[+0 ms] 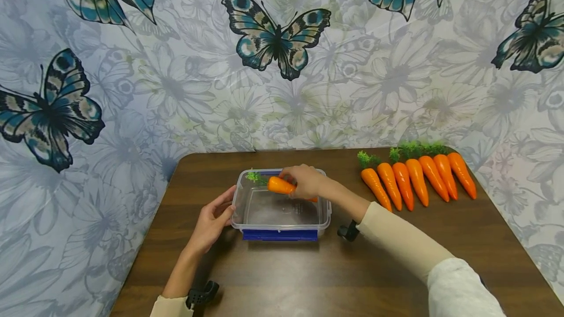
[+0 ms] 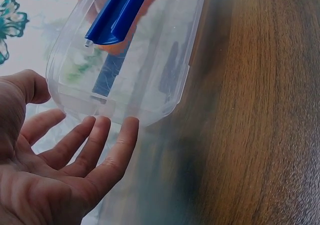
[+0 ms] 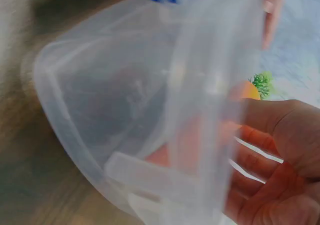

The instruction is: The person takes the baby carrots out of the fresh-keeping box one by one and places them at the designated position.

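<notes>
My right hand point(image 1: 304, 181) grips an orange carrot point(image 1: 280, 185) with a green leafy top, its fingers reaching down inside a clear plastic container point(image 1: 282, 226). The carrot lies crosswise near the far wall, leaves to the left; the hand covers its middle. In the right wrist view, part of the carrot point(image 3: 251, 90) and its leaves show past the container's wall point(image 3: 115, 90), behind the hand point(image 3: 280, 155). At the container's left end, my left hand point(image 1: 213, 220) touches the outside with its fingertips. The left wrist view shows these fingers point(image 2: 125, 145) spread against the wall.
Several more carrots point(image 1: 416, 180) lie side by side at the table's back right, leaves toward the wall. The container has blue side latches point(image 1: 280, 235) and stands on a brown wooden table point(image 1: 282, 273). A butterfly-patterned cloth point(image 1: 282, 111) hangs behind.
</notes>
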The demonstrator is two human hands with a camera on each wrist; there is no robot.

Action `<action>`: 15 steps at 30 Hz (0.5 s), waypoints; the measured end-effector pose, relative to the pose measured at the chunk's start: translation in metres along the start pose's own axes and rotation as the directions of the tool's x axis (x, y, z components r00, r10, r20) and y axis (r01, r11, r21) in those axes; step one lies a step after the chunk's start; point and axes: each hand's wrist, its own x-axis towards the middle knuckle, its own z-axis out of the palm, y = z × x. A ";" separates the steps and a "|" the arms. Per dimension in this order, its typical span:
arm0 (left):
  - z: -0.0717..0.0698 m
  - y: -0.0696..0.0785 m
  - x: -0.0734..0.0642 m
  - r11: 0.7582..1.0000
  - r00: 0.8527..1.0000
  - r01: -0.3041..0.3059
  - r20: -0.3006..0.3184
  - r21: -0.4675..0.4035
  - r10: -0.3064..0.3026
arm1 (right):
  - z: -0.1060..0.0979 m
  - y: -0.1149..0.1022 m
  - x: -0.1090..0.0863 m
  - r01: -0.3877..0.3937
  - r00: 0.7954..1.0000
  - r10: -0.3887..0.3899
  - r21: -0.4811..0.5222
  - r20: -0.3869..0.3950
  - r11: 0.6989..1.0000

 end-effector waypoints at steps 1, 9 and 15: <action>0.000 0.000 0.000 1.000 1.000 -0.001 0.003 -0.004 0.001 | -0.004 0.001 -0.002 -0.008 1.000 0.008 0.035 0.000 0.999; 0.002 0.000 0.001 1.000 1.000 0.001 0.012 -0.012 -0.001 | -0.027 0.013 -0.020 -0.035 0.999 0.043 0.281 -0.021 0.959; 0.000 -0.002 0.000 0.999 1.000 -0.022 0.011 -0.029 0.023 | -0.032 0.024 -0.033 -0.022 0.999 0.031 0.400 -0.015 0.916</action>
